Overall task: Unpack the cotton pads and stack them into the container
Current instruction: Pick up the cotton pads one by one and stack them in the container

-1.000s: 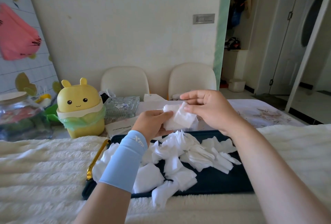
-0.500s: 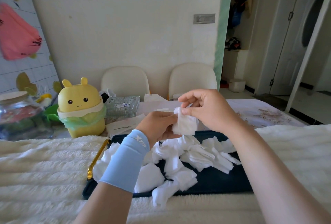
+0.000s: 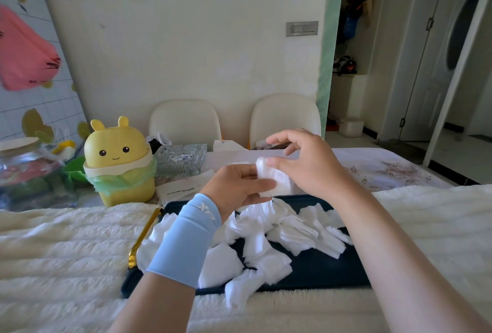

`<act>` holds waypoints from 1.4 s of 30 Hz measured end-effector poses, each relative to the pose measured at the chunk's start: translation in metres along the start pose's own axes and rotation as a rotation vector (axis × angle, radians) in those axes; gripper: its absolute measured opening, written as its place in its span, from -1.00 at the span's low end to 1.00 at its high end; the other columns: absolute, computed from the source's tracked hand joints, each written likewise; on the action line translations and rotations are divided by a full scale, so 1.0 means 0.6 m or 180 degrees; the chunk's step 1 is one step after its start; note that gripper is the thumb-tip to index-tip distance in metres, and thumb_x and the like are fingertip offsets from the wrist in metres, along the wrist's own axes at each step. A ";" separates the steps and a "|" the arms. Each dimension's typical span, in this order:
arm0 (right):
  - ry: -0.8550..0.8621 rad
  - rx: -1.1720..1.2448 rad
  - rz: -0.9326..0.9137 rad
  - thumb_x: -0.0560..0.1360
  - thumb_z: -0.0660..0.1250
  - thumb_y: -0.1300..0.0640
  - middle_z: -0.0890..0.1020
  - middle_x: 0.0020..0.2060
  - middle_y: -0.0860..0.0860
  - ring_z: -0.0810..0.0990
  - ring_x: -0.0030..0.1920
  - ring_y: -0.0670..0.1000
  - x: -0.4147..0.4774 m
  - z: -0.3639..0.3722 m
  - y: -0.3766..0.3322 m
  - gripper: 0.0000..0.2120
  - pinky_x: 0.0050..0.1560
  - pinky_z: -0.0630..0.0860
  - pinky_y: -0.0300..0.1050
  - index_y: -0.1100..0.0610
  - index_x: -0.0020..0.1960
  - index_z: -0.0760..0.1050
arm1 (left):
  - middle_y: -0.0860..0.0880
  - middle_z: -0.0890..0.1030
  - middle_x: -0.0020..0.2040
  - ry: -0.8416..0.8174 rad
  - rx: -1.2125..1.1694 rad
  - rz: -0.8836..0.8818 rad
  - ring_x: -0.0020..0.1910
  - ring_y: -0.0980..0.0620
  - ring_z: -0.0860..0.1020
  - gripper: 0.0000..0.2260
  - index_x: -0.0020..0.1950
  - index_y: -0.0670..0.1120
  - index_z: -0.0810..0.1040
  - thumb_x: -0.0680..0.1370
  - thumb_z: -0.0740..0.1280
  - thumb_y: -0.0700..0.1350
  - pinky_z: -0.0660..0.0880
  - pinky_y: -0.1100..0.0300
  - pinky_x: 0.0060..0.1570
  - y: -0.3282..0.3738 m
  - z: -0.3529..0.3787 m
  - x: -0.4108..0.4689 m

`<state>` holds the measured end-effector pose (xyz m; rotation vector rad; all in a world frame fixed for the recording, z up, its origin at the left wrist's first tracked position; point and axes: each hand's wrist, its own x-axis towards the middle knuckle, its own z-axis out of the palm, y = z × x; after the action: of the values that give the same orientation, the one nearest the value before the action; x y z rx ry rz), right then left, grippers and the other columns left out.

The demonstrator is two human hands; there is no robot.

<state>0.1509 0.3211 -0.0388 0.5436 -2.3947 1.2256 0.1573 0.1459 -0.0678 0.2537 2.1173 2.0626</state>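
Room: pale wall with two bright pictures, two cream chairs (image 3: 186,122) on the far side of the table, and a doorway to the right.
Surface: a fluffy cream cover (image 3: 53,252) lay over the near part of the table. A dark navy tray (image 3: 319,274) with a gold handle (image 3: 145,234) on its left end sat on the cover.
Held pad: a small white cotton pad (image 3: 277,182) looked soft and crumpled, and it was blurred. Whether it was one sheet or several pressed together could not be told. It was in the air above the tray's far rim, between the two hands.
Left hand: the left hand (image 3: 237,186) was curled round the pad's lower left part, with the thumb laid across its front. A light blue sleeve (image 3: 186,239) covered the wrist.
Right hand: the right hand (image 3: 306,165) was close against the left, thumb tip on the pad's upper edge, with the forefinger and the next finger raised clear of it. Whether the hidden fingers gripped it from behind could not be told.
Loose pads: the loose pads (image 3: 266,242) were white, thin, rumpled squares heaped untidily across the tray. One hung over the near rim onto the cover.
Left side: a yellow bin (image 3: 119,162) with a drawn face, two ears and a green liner stood beside a glass jar (image 3: 24,167). A cut-glass dish (image 3: 181,159) and some papers (image 3: 183,189) lay just right of the bin.
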 end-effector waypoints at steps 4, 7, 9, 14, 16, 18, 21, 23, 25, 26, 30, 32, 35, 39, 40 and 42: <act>-0.0745 0.0270 0.0833 0.42 0.54 -0.11 0.54 0.26 -0.11 0.54 0.24 -0.09 -0.003 -0.008 0.008 -0.30 0.23 0.47 -0.10 -0.09 0.49 0.36 | -0.20 0.68 0.12 0.0080 -0.0043 0.0096 0.12 -0.13 0.66 -0.76 0.18 -0.20 0.64 0.52 0.43 -0.29 0.61 0.14 0.07 0.001 -0.005 -0.004; -0.0768 0.0886 0.0957 0.46 0.54 0.13 0.71 0.06 0.02 0.68 0.02 -0.05 -0.001 -0.004 0.018 -0.60 -0.02 0.62 -0.10 -0.01 0.28 0.60 | -0.19 0.69 0.11 0.0076 -0.0192 0.0055 0.11 -0.12 0.67 -0.78 0.20 -0.21 0.62 0.55 0.39 -0.29 0.61 0.12 0.11 0.001 -0.006 -0.005; -0.0698 0.1141 0.1019 0.45 0.54 0.19 0.73 -0.04 0.01 0.66 -0.12 -0.09 0.003 0.000 0.025 -0.66 -0.18 0.56 -0.20 0.02 0.20 0.64 | -0.18 0.70 0.09 0.0197 -0.0057 0.0096 0.07 -0.07 0.68 -0.80 0.17 -0.18 0.63 0.55 0.40 -0.26 0.60 0.12 0.13 0.001 -0.004 -0.004; -0.1026 0.1693 0.1380 0.51 0.47 0.12 0.73 -0.14 0.02 0.66 -0.16 -0.03 0.003 -0.002 0.030 -0.82 -0.04 0.59 -0.10 0.13 0.09 0.66 | -0.15 0.71 -0.01 0.0273 0.0267 0.0266 -0.06 -0.02 0.70 -0.73 0.22 -0.12 0.60 0.53 0.42 -0.27 0.63 0.20 -0.02 0.007 -0.006 -0.007; -0.1146 0.1615 0.1370 0.52 0.46 0.16 0.73 -0.13 0.05 0.67 -0.15 -0.02 0.009 -0.008 0.031 -0.82 -0.06 0.59 -0.09 0.15 0.11 0.65 | -0.15 0.71 0.00 0.0320 0.0541 0.0262 -0.04 -0.07 0.70 -0.62 0.29 -0.09 0.52 0.50 0.47 -0.25 0.64 0.15 -0.02 0.016 -0.011 0.000; -0.1353 0.1461 0.1368 0.52 0.45 0.21 0.74 -0.09 0.11 0.69 -0.13 -0.01 0.024 -0.020 0.028 -0.81 -0.08 0.60 -0.10 0.16 0.13 0.65 | -0.07 0.68 -0.06 0.0321 0.0918 0.0264 -0.09 -0.04 0.68 -0.51 0.33 -0.03 0.44 0.46 0.51 -0.23 0.64 0.12 -0.01 0.032 -0.015 0.015; -0.1508 0.1044 0.1291 0.51 0.47 0.23 0.73 0.00 0.19 0.68 -0.13 0.01 0.068 -0.041 0.024 -0.78 -0.04 0.63 -0.10 0.25 0.14 0.64 | -0.02 0.64 -0.12 0.0256 0.1276 0.0301 -0.15 -0.01 0.62 -0.43 0.38 -0.03 0.39 0.44 0.53 -0.23 0.63 0.04 0.04 0.072 -0.019 0.051; -0.1389 0.0961 0.1321 0.51 0.47 0.24 0.73 -0.02 0.18 0.70 -0.11 0.05 0.106 -0.052 0.027 -0.80 0.01 0.66 -0.04 0.24 0.12 0.63 | -0.08 0.65 0.02 0.0264 0.1420 0.0281 -0.11 -0.01 0.62 -0.43 0.41 -0.08 0.37 0.46 0.51 -0.20 0.64 0.18 -0.14 0.097 -0.018 0.088; -0.1093 0.0915 0.1386 0.54 0.43 0.24 0.73 -0.05 0.17 0.72 -0.14 0.06 0.141 -0.057 0.037 -0.85 -0.01 0.68 0.01 0.23 0.10 0.61 | -0.06 0.63 0.12 0.0446 0.1875 0.0315 -0.02 -0.02 0.62 -0.47 0.41 -0.08 0.38 0.49 0.48 -0.11 0.61 0.19 -0.14 0.110 -0.017 0.128; -0.0925 0.0865 0.1430 0.56 0.41 0.23 0.72 -0.05 0.17 0.72 -0.18 0.05 0.158 -0.057 0.045 -0.86 -0.07 0.68 -0.01 0.22 0.10 0.59 | -0.03 0.63 0.13 0.0554 0.2113 0.0334 0.00 -0.02 0.61 -0.50 0.40 -0.06 0.40 0.51 0.46 -0.07 0.57 0.18 -0.09 0.112 -0.017 0.150; -0.0665 0.0500 0.1705 0.60 0.35 0.18 0.70 -0.05 0.14 0.72 -0.23 0.02 0.203 -0.040 0.094 -0.81 -0.26 0.64 -0.11 0.22 0.18 0.51 | -0.03 0.63 0.14 0.0458 0.3319 0.0162 0.03 -0.05 0.58 -0.77 0.23 -0.03 0.59 0.60 0.29 -0.03 0.48 0.19 -0.04 0.091 -0.011 0.216; -0.0637 0.0339 0.1875 0.60 0.33 0.16 0.70 -0.08 0.12 0.74 -0.21 0.02 0.215 -0.027 0.121 -0.75 -0.31 0.59 -0.13 0.22 0.24 0.48 | -0.07 0.61 0.19 0.0102 0.3945 0.0012 0.14 -0.08 0.56 -0.72 0.22 -0.03 0.60 0.65 0.18 0.00 0.45 0.16 0.03 0.073 -0.001 0.237; -0.0583 0.0272 0.2159 0.61 0.28 0.14 0.67 -0.08 0.11 0.74 -0.17 0.05 0.227 -0.010 0.149 -0.74 -0.40 0.44 -0.18 0.19 0.27 0.46 | -0.06 0.43 0.36 -0.0312 0.4165 -0.0495 0.33 -0.13 0.41 -0.64 0.38 0.25 0.46 0.64 0.06 0.19 0.42 -0.01 0.24 0.042 0.007 0.269; -0.0583 0.0671 0.2744 0.62 0.26 0.12 0.59 -0.02 0.05 0.67 -0.28 0.01 0.233 0.004 0.170 -0.95 -0.49 0.21 -0.24 0.07 0.07 0.44 | 0.00 0.31 0.27 -0.0481 0.4424 -0.0774 0.29 -0.17 0.39 -0.30 0.39 0.25 0.43 0.36 -0.02 0.49 0.43 -0.08 0.20 0.005 0.013 0.294; -0.0586 0.0739 0.2818 0.62 0.26 0.12 0.59 -0.01 0.06 0.65 -0.35 -0.02 0.232 0.007 0.172 -0.98 -0.50 0.18 -0.25 0.06 0.03 0.42 | 0.00 0.31 0.29 -0.0507 0.4506 -0.0793 0.29 -0.16 0.38 -0.33 0.41 0.20 0.44 0.42 -0.01 0.47 0.42 -0.07 0.22 0.005 0.015 0.292; -0.0642 0.0685 0.2869 0.60 0.25 0.11 0.62 -0.03 0.09 0.61 -0.39 -0.02 0.231 0.013 0.181 -0.98 -0.51 0.16 -0.27 0.06 0.01 0.43 | -0.05 0.33 0.31 -0.0488 0.4750 -0.0689 0.32 -0.14 0.34 -0.45 0.41 0.11 0.48 0.57 0.01 0.34 0.37 -0.04 0.26 0.004 0.018 0.292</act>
<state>-0.0224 0.3515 -0.0455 -0.4610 -2.7858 1.8531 -0.0100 0.1991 -0.0666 0.2896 2.8800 0.0215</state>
